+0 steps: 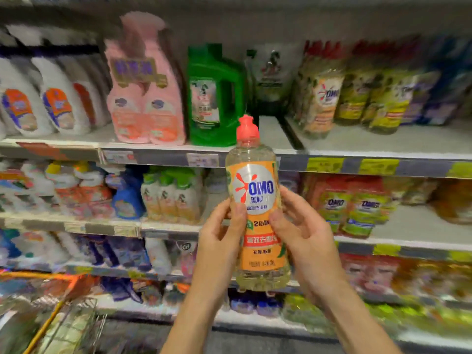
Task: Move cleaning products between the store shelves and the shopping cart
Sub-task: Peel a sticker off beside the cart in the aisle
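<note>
I hold a clear OMO dish-soap bottle (256,190) upright in front of the shelves; it has an orange label and a red cap. My left hand (221,238) grips its left side with the thumb across the label. My right hand (304,238) grips its right side, thumb on the label too. The wire shopping cart (69,325) shows at the bottom left, below and left of the bottle.
Store shelves (383,157) fill the view. A green jug (214,95) and pink twin bottles (145,93) stand on the upper shelf, with a bare gap (270,134) right of the jug. More OMO bottles (350,208) sit on the shelf at right.
</note>
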`<state>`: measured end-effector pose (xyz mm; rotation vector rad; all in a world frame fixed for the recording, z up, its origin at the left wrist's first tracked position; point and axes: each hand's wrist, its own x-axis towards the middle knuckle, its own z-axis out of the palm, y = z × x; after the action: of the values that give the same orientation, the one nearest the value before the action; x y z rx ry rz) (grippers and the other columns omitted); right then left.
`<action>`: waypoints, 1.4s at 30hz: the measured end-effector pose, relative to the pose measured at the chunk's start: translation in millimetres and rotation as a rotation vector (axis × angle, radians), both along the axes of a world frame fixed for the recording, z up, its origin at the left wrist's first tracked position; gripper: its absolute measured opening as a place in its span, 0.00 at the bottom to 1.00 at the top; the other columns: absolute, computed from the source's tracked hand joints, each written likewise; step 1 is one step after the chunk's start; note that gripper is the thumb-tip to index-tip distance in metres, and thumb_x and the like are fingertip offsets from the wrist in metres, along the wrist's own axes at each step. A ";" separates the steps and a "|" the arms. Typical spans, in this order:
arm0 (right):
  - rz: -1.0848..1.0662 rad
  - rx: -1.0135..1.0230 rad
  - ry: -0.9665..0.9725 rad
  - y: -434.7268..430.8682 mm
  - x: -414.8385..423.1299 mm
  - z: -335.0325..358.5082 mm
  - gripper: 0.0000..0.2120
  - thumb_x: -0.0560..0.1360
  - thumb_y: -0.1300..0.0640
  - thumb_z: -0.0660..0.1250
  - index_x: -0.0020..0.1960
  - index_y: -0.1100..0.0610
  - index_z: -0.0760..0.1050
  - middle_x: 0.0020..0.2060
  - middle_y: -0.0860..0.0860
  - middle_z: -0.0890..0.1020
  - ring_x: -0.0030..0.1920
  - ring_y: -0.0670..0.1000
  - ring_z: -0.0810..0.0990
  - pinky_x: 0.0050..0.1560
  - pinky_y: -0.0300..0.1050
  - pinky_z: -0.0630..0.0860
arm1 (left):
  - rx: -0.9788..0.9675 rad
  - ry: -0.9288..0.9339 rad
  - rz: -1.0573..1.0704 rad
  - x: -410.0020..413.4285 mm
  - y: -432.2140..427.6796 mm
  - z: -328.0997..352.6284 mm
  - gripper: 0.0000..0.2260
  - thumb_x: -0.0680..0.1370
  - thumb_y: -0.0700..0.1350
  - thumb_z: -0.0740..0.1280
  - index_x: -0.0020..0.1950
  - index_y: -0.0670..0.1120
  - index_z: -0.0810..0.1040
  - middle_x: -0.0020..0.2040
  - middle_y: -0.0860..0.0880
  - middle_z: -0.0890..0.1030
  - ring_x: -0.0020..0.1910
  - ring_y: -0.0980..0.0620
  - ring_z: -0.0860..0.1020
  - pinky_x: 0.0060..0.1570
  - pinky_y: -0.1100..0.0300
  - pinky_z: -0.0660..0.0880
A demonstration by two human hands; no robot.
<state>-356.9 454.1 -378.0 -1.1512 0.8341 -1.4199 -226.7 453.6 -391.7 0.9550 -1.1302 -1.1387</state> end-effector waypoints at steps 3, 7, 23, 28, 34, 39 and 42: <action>-0.045 -0.031 0.024 -2.4 -53.8 4.5 0.21 0.71 0.60 0.67 0.63 0.53 0.74 0.53 0.48 0.85 0.53 0.48 0.84 0.47 0.41 0.81 | -0.019 -0.028 -0.041 -53.4 -5.0 6.2 0.16 0.76 0.54 0.62 0.57 0.46 0.78 0.47 0.48 0.85 0.43 0.53 0.83 0.38 0.62 0.77; -0.077 -0.048 0.051 -7.8 -113.0 10.9 0.22 0.73 0.59 0.67 0.66 0.52 0.72 0.56 0.48 0.84 0.56 0.49 0.83 0.54 0.48 0.81 | -0.050 -0.035 -0.098 -112.3 -15.0 17.6 0.15 0.77 0.51 0.61 0.56 0.44 0.78 0.45 0.48 0.85 0.41 0.55 0.83 0.36 0.65 0.77; -0.172 -0.158 0.022 -112.3 -196.9 21.8 0.37 0.67 0.50 0.77 0.71 0.53 0.66 0.61 0.51 0.81 0.61 0.52 0.80 0.57 0.49 0.79 | -0.171 -0.193 -0.155 -201.2 -134.8 45.8 0.15 0.77 0.57 0.66 0.60 0.51 0.79 0.55 0.50 0.83 0.54 0.53 0.81 0.54 0.52 0.79; -0.270 -0.202 -0.052 -159.0 -199.9 33.3 0.31 0.67 0.64 0.70 0.69 0.54 0.67 0.59 0.50 0.82 0.60 0.51 0.81 0.54 0.45 0.80 | -0.231 -0.175 -0.257 -206.8 -181.5 53.1 0.23 0.77 0.51 0.66 0.72 0.49 0.70 0.64 0.52 0.78 0.64 0.54 0.76 0.63 0.49 0.74; -0.345 -0.211 -0.091 -202.7 -211.9 43.7 0.32 0.68 0.63 0.68 0.72 0.55 0.66 0.60 0.52 0.81 0.60 0.52 0.81 0.50 0.43 0.81 | -0.361 -0.282 -0.177 -217.0 -221.4 51.7 0.21 0.77 0.51 0.64 0.71 0.55 0.68 0.67 0.58 0.73 0.67 0.61 0.71 0.67 0.53 0.70; -0.324 -0.261 -0.003 -232.2 -216.3 38.0 0.33 0.72 0.66 0.68 0.73 0.55 0.62 0.61 0.49 0.80 0.62 0.49 0.79 0.52 0.39 0.79 | -0.484 -0.317 -0.024 -226.1 -231.0 54.6 0.17 0.80 0.45 0.62 0.69 0.55 0.68 0.65 0.63 0.72 0.66 0.67 0.69 0.63 0.71 0.67; -0.262 -0.261 0.073 -248.8 -217.0 31.3 0.35 0.72 0.66 0.70 0.74 0.53 0.60 0.62 0.46 0.80 0.62 0.47 0.78 0.55 0.37 0.77 | -0.484 -0.371 0.009 -233.5 -229.9 49.3 0.19 0.81 0.51 0.57 0.72 0.59 0.63 0.73 0.61 0.66 0.71 0.67 0.62 0.68 0.65 0.65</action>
<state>-573.9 205.3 -346.7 -1.3337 0.8943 -1.7504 -460.2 223.7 -342.4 0.8000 -1.6081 -0.6401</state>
